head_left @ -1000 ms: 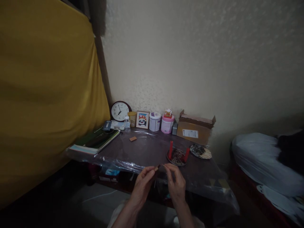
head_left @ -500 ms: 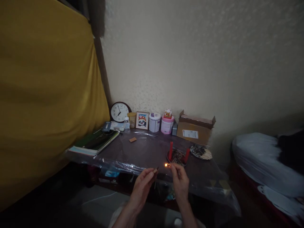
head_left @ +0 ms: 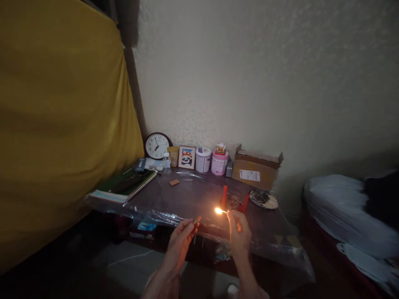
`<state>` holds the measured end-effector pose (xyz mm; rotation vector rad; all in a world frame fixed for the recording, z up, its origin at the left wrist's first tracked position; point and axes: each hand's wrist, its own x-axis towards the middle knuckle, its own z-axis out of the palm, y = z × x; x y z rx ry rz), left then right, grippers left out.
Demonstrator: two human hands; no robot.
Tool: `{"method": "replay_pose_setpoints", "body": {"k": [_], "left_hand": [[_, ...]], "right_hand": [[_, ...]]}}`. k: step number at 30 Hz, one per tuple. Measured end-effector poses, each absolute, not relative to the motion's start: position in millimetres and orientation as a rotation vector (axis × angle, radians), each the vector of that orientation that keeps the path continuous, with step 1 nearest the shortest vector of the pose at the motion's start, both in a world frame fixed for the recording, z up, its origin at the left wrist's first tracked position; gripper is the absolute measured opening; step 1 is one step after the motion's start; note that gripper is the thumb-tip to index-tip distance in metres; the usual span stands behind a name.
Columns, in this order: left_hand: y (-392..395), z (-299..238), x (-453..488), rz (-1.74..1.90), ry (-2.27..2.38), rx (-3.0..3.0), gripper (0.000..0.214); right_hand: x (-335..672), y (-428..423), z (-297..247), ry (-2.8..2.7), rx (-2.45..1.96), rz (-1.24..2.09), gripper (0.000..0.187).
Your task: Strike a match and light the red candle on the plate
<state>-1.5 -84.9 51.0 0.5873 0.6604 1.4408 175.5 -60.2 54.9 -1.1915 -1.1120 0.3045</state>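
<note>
Match (head_left: 223, 211), burning at its tip, is pinched in the right hand (head_left: 239, 233), just short of two red candles (head_left: 223, 193) on a dish (head_left: 232, 204). Left hand (head_left: 181, 237) is closed on a matchbox (head_left: 197, 219). The flame could well burn down to that right hand, or a dropped match could melt the plastic sheet (head_left: 162, 216) over the table (head_left: 187, 194).

Table (head_left: 193, 195), books (head_left: 126, 186), clock (head_left: 156, 145), tins (head_left: 203, 159), cardboard box (head_left: 255, 169), candle plate (head_left: 232, 202), small block (head_left: 174, 182), perhaps wooden
</note>
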Motion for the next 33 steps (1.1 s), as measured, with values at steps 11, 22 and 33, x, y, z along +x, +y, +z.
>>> {"method": "replay_pose_setpoints", "body": {"k": [11,22,33], "left_hand": [[-84,33,-16,1.474,0.740,0.566,0.023],[-86,38,-16,1.465,0.764,0.563,0.024],[-86,40,-13,1.438,0.786,0.575,0.027]], "right_hand": [[183,-62,64,-1.044,-1.272,0.356,0.027],[185,-61,72,-0.982,-1.277,0.335,0.024],[189,-56,65,-0.958,-1.252,0.383,0.023]]}}
